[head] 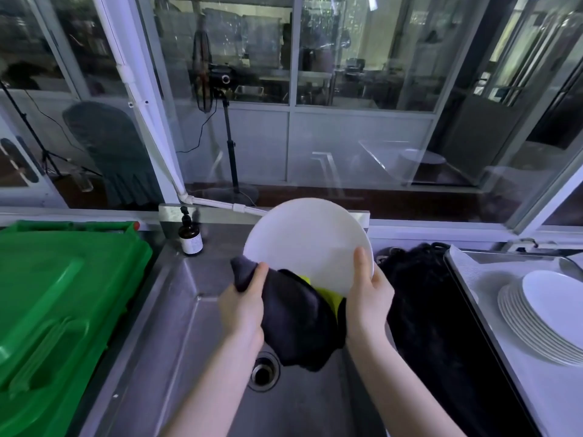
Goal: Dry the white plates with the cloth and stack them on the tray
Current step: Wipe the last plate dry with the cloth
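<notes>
White plate (307, 241) held tilted above the steel sink (176, 310). Right hand (367, 293) grips its lower right rim, thumb on the face. Left hand (243, 307) is closed on the dark cloth (296, 323), pressed to the plate's lower edge. Stack of plates (542, 316) sits on the tray (473, 279) at right.

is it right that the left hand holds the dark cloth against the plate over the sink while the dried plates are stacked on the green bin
Not quite. In the head view the stack of dried plates sits on the tray to the right, not on the green bin. The rest holds: the left hand presses the dark cloth to the plate over the sink.
</notes>
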`<state>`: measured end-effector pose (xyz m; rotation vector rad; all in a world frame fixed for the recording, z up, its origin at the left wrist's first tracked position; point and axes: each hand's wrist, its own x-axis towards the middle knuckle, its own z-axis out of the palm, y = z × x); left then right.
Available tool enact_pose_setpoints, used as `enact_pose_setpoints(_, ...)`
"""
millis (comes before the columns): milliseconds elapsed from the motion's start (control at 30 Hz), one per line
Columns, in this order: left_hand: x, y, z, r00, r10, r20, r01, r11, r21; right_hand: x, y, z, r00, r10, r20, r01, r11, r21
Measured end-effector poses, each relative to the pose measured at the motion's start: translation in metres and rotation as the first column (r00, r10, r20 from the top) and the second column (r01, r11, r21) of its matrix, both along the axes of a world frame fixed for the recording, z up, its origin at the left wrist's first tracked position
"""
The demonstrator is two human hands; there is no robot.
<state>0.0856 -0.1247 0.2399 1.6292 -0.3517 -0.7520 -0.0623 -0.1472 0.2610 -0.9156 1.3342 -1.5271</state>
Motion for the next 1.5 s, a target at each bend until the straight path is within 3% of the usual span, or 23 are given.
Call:
enact_pose_setpoints(67,0.003,0.002,-0.009,0.997,-0.045,-0.068,0.046,0.999,0.015,-0.006,0.001,-0.009,0.988,0.145,-0.054,-0.144,0.989,0.026)
enact_pose_setpoints(133,0.017,0.001,-0.009,0.996,-0.088,-0.022,0.088,0.996,-0.025,-0.025,-0.007,-0.002,0.938,0.308,-0.162,-0.306,0.951,0.036)
enact_pose_setpoints(233,0.034,-0.002,0.001,0.944,-0.211,0.253,0.233,0.971,-0.06,-0.047,-0.032,0.031,0.803,0.436,-0.406,-0.478,0.879,-0.001)
enact_pose_setpoints(267,0.036,-0.004,0.007,0.884,-0.276,0.378,0.312,0.95,-0.036,-0.047,-0.039,0.044,0.699,0.461,-0.547,-0.537,0.843,0.025)
enact_pose_setpoints(333,0.039,-0.01,0.02,0.724,-0.408,0.556,0.481,0.876,0.017,-0.038,-0.047,0.059,0.399,0.472,-0.786,-0.634,0.761,0.136)
enact_pose_setpoints(367,0.039,-0.012,0.026,0.646,-0.468,0.604,0.561,0.827,0.041,-0.033,-0.05,0.061,0.284,0.469,-0.836,-0.661,0.728,0.183)
enact_pose_setpoints(400,0.038,-0.014,0.03,0.585,-0.509,0.632,0.618,0.784,0.059,-0.029,-0.049,0.062,0.238,0.469,-0.851,-0.676,0.709,0.201)
enact_pose_setpoints(500,0.041,-0.018,0.038,0.563,-0.515,0.646,0.633,0.771,0.063,-0.028,-0.044,0.055,0.331,0.437,-0.837,-0.673,0.731,0.115)
enact_pose_setpoints(600,0.044,-0.018,0.034,0.716,-0.351,0.603,0.469,0.882,-0.043,-0.034,-0.039,0.045,0.62,0.465,-0.632,-0.56,0.826,0.059)
enact_pose_setpoints(700,0.032,-0.009,0.013,0.948,-0.112,0.298,0.152,0.982,-0.113,-0.021,-0.029,0.021,0.928,0.274,-0.253,-0.28,0.96,0.011)
enact_pose_setpoints(767,0.016,-0.002,-0.004,0.997,-0.057,0.055,0.059,0.998,-0.032,-0.004,-0.018,0.002,0.998,0.068,-0.011,-0.068,0.997,0.026)
enact_pose_setpoints(800,0.01,0.001,-0.012,0.998,-0.055,-0.015,0.055,0.998,-0.001,0.002,-0.012,-0.005,0.998,0.038,0.04,-0.039,0.999,0.034)
enact_pose_setpoints(867,0.009,0.003,-0.022,0.996,-0.064,-0.067,0.065,0.998,0.006,0.001,-0.006,-0.015,0.991,0.131,0.004,-0.131,0.99,0.045)
enact_pose_setpoints(1000,0.032,0.002,-0.017,0.988,-0.125,0.094,0.129,0.991,-0.03,-0.035,-0.027,0.006,0.889,0.389,-0.242,-0.395,0.918,0.026)
enact_pose_setpoints(1067,0.041,0.0,-0.006,0.933,-0.219,0.284,0.235,0.972,-0.022,-0.045,-0.041,0.032,0.738,0.492,-0.462,-0.525,0.849,0.063)
enact_pose_setpoints(1167,0.05,-0.008,0.017,0.743,-0.41,0.528,0.459,0.888,0.044,-0.04,-0.054,0.056,0.4,0.545,-0.737,-0.634,0.745,0.207)
enact_pose_setpoints(1267,0.049,-0.016,0.032,0.559,-0.549,0.621,0.626,0.771,0.118,-0.026,-0.052,0.061,0.254,0.523,-0.814,-0.714,0.669,0.207)
enact_pose_setpoints(1367,0.048,-0.016,0.03,0.604,-0.557,0.569,0.639,0.766,0.071,-0.023,-0.045,0.055,0.344,0.491,-0.8,-0.708,0.695,0.122)
enact_pose_setpoints(1500,0.046,-0.011,0.009,0.852,-0.334,0.403,0.389,0.919,-0.062,-0.029,-0.039,0.039,0.629,0.461,-0.627,-0.549,0.833,0.062)
